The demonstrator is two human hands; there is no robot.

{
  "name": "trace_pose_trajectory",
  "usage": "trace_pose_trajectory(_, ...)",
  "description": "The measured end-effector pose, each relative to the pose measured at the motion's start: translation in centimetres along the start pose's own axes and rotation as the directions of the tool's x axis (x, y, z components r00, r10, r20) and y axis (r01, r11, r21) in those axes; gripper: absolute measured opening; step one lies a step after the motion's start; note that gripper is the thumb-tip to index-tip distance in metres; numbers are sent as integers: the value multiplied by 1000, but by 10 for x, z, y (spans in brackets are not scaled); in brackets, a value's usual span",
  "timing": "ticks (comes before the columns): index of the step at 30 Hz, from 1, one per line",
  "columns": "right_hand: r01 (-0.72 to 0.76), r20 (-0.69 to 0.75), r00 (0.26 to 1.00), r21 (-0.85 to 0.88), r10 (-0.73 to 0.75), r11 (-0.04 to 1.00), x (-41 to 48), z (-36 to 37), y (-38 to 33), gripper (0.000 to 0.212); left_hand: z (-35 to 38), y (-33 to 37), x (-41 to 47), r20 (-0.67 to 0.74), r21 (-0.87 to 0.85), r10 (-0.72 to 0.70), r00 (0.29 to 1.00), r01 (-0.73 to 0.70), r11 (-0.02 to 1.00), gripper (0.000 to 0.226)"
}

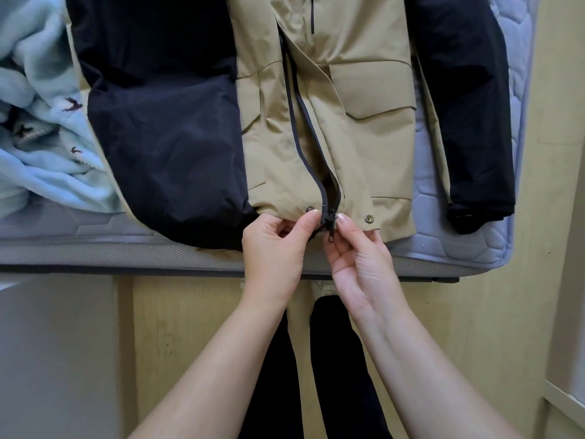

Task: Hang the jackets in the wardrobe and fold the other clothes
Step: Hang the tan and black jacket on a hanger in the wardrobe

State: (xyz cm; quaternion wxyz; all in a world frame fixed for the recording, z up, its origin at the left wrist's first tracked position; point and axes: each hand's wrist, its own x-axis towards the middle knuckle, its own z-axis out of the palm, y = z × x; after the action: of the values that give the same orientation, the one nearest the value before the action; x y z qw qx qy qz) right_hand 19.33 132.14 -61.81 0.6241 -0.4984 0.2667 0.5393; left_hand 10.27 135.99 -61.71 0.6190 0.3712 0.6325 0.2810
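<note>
A tan and navy jacket (332,122) lies flat, front side up, on a mattress (449,172), its hem at the near edge. The body is a smooth, slightly crinkled woven shell fabric in a sandy tan, with flapped patch pockets stitched on either side of the front. The sleeves are dark navy in the same matte shell; the sleeve on the left of the view is folded broad across the body, and the other runs straight down the far side to a dark cuff (481,213).

A black zipper (304,122) runs down the middle of the jacket, its two tapes parted and curving towards the hem. Two round metal snaps (368,218) sit on the hem, one on each side of the zipper.

Both bare hands meet at the bottom of the zipper. The left hand (275,248) is curled, thumb and forefinger pinching the hem and the tape end. The right hand (361,258) is likewise curled, fingertips pinched on the small black slider (330,218), whose pull tab hangs below.

The mattress is pale lavender-grey with a quilted hexagon pattern and a mesh side band. A fluffy pale blue fleece garment (34,122) with small dark motifs lies crumpled beside the jacket. The floor (190,327) below is yellowish wood.
</note>
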Motion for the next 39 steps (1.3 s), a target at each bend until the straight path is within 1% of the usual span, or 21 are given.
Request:
trace_pose_trajectory(3, -29, 31, 999, -6, 30, 1000, -3, 1, 0, 19, 4, 6, 3, -38, -33, 11, 999, -12, 999, 6)
trace_pose_trajectory(6, -22, 45, 999, -8, 22, 1000, -3, 2, -2, 21, 10, 9, 4, -55, -15, 13, 998, -13, 1000, 13)
trace_pose_trajectory(16, 5, 15, 1000, -13, -5, 1000, -6, 4, 0, 21, 8, 8, -1, -74, 19, 19, 997, -18, 1000, 16)
trace_pose_trajectory(18, 26, 4, 1000, 0, -26, 1000, -7, 4, 1, 21, 7, 7, -1, -61, 59, 24, 998, -20, 998, 17)
trace_pose_trajectory(21, 65, -36, 997, -9, -66, 998, -8, 5, 3, 21, 3, 4, 1, -27, 214, 56, 998, -48, 976, 25)
trace_pose_trajectory(24, 101, -65, 992, -57, -104, 993, -11, 4, 4, 22, 0, 3, 1, -50, 292, 119, 992, -100, 951, 31)
trace_pose_trajectory(26, 134, -72, 987, -105, -142, 985, -13, 5, 5, 23, 0, 2, -1, -83, 275, 129, 988, -102, 956, 31)
trace_pose_trajectory(29, 165, -79, 981, -149, -178, 975, -14, 7, 5, 22, 2, 1, -2, -104, 192, 86, 991, -65, 979, 31)
trace_pose_trajectory(31, 164, -76, 981, -145, -177, 976, -15, 8, 6, 21, 3, 1, -3, -123, 144, 57, 991, -39, 989, 31)
trace_pose_trajectory(35, 153, -72, 984, -131, -163, 980, -15, 9, 7, 21, 4, -1, -6, -142, 96, 37, 989, -24, 995, 22)
trace_pose_trajectory(37, 152, -73, 984, -108, -160, 983, -15, 9, 7, 21, 3, -3, -7, -126, 86, 25, 992, -14, 996, 26)
trace_pose_trajectory(39, 154, -79, 984, -83, -161, 984, -14, 10, 6, 22, 1, -5, -10, -96, 116, 29, 995, -18, 993, 29)
